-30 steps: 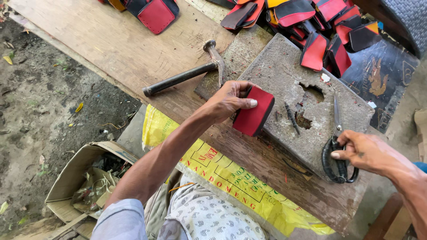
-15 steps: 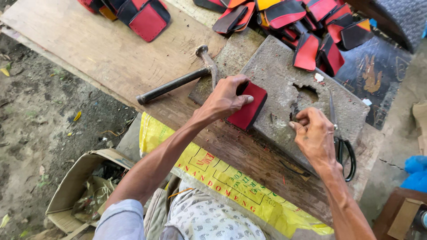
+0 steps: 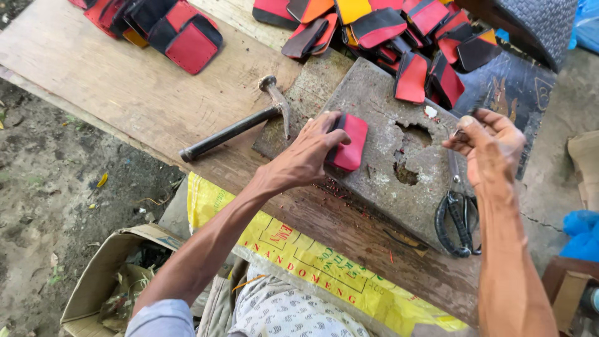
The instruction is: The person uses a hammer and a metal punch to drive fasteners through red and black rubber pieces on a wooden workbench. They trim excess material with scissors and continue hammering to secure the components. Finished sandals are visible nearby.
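My left hand [image 3: 310,153] grips a flat red piece with a black edge [image 3: 349,141] and holds it on a worn grey block [image 3: 380,106] that has a ragged hole [image 3: 407,135] in its middle. My right hand [image 3: 490,146] hovers over the block's right side, its fingers pinched on a small thin metal tool [image 3: 460,132] that I cannot make out well. Black-handled scissors [image 3: 457,215] lie on the block just below that hand. A hammer [image 3: 240,128] rests on the wooden plank to the left of the block.
Piles of red, black and orange pieces lie at the back [image 3: 412,37] and back left [image 3: 168,28]. The plank [image 3: 106,81] spans the scene above a yellow printed sack [image 3: 299,256]. An open cardboard box [image 3: 106,274] stands on the dirt floor at lower left.
My right hand left the scissors, crossed the block and rose holding a small metal tool. My left hand has kept the red piece on the block, turned flatter.
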